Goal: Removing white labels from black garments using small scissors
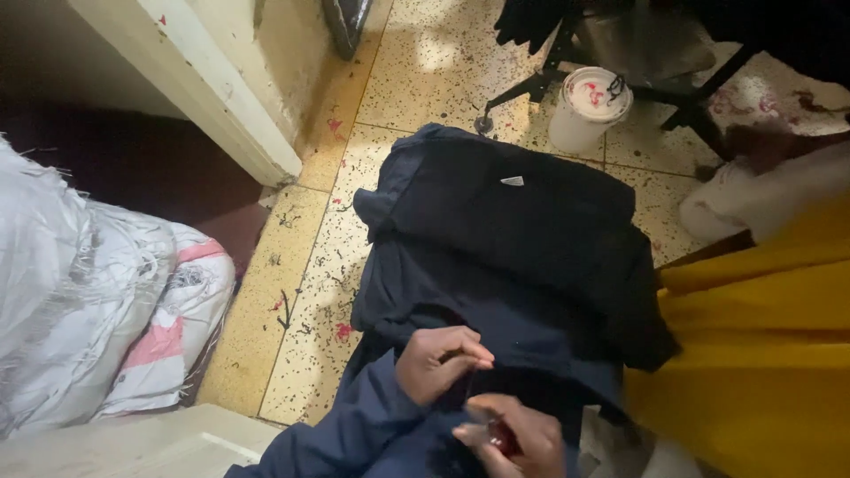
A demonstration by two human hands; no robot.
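Note:
A dark navy garment [513,239] lies spread over my lap and out across the speckled floor, a small white tag [512,181] showing near its far end. My left hand [438,361], in a navy sleeve, pinches the cloth at the near edge with fingers curled. Just below it, my right hand [518,435] is closed on a small dark reddish object [500,435] that I cannot identify, held close against the fabric.
A white bucket [586,108] with a stained lid stands beside black metal legs [620,84] at the top. Yellow cloth [761,354] lies at the right. White woven sacks [97,301] fill the left, beside a cream wall edge [204,88].

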